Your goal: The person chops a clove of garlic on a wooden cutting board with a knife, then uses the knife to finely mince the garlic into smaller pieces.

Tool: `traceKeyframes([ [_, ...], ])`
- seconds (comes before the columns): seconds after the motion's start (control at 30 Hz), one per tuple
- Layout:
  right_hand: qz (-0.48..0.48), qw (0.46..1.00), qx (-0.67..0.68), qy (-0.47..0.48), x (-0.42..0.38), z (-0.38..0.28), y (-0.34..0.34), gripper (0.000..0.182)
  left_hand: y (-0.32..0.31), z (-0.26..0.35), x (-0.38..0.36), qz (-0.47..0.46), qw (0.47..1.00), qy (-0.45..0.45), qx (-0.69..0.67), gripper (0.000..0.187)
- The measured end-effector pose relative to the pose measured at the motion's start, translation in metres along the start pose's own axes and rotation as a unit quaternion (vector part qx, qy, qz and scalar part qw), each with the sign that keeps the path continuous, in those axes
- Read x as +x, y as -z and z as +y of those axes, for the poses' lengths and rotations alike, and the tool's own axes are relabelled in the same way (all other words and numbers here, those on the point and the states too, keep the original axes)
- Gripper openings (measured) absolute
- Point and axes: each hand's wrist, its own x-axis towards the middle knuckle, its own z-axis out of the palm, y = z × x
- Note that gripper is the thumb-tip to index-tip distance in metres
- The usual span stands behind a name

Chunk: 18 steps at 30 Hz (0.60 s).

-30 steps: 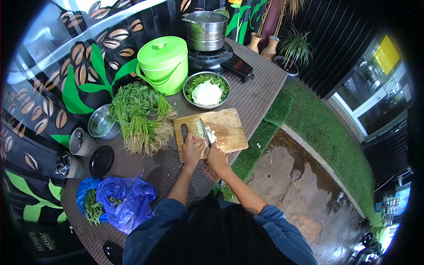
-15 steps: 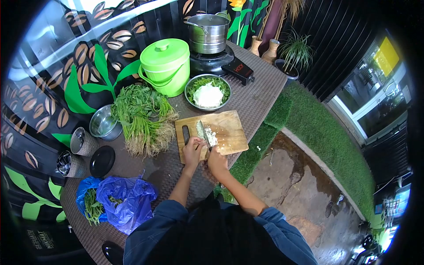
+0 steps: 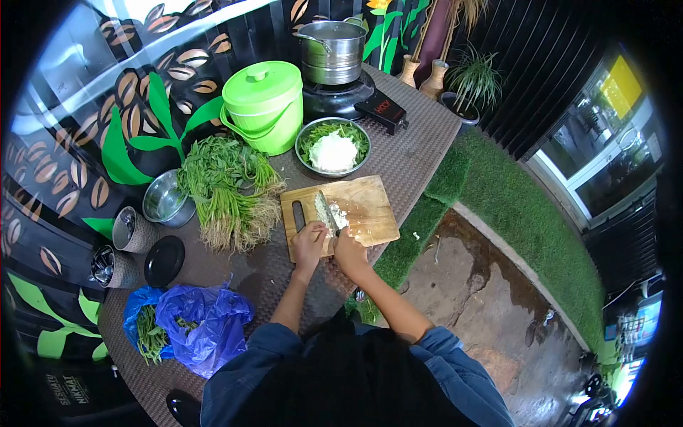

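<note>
My right hand (image 3: pixel 348 250) grips the dark handle of a knife (image 3: pixel 328 212), whose blade points away from me over a wooden cutting board (image 3: pixel 376 203). Fine pale chopped pieces (image 3: pixel 339 215) lie to the right of the blade, and more lie along its left side. Close beside the blade, my left hand (image 3: pixel 309 243) has its fingers drawn together near the board's handle slot. What those fingers hold, if anything, is too small to name.
Behind the board stands a metal bowl (image 3: pixel 306 158) of chopped greens and a white heap. A lidded green bucket (image 3: pixel 265 107), a pot (image 3: pixel 331 53) on a stove, rooted greens (image 3: pixel 231 192) and blue plastic bags (image 3: pixel 203 327) surround the work. The table's edge (image 3: pixel 427 178) runs along the right.
The knife blade has tilted and shifted slightly, and my right hand has moved a little with it. My left hand stays beside the blade. The whole view has shifted slightly.
</note>
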Motion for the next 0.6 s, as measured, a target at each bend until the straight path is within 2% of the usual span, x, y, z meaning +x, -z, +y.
traceKeyframes([
  [0.13,0.002,1.0,-0.006,-0.011,-0.009,-0.005,-0.003,0.032,0.0,0.004,0.0,0.01,1.0,0.005,0.019,0.017],
  [0.23,-0.004,0.999,-0.012,-0.031,-0.008,-0.005,-0.008,0.034,0.002,0.011,0.003,0.032,0.995,-0.04,0.081,0.018],
  [0.3,-0.012,0.999,-0.009,-0.03,-0.008,-0.006,-0.005,0.035,0.006,0.017,0.003,0.023,0.986,-0.105,0.129,0.015],
  [0.37,-0.035,0.999,0.008,0.003,-0.005,-0.001,0.008,0.036,0.004,0.012,0.001,0.019,0.989,-0.097,0.113,0.013],
  [0.43,-0.044,0.999,0.003,-0.003,-0.008,-0.002,0.009,0.036,0.003,0.011,0.003,0.02,0.991,-0.088,0.096,0.012],
  [0.5,0.036,0.999,-0.016,0.003,-0.013,0.0,-0.004,0.035,0.003,0.011,0.002,0.01,0.989,-0.093,0.112,0.009],
  [0.6,-0.013,0.999,0.013,-0.036,-0.015,-0.006,-0.002,0.035,0.001,0.012,0.002,0.014,0.987,-0.104,0.125,0.008],
])
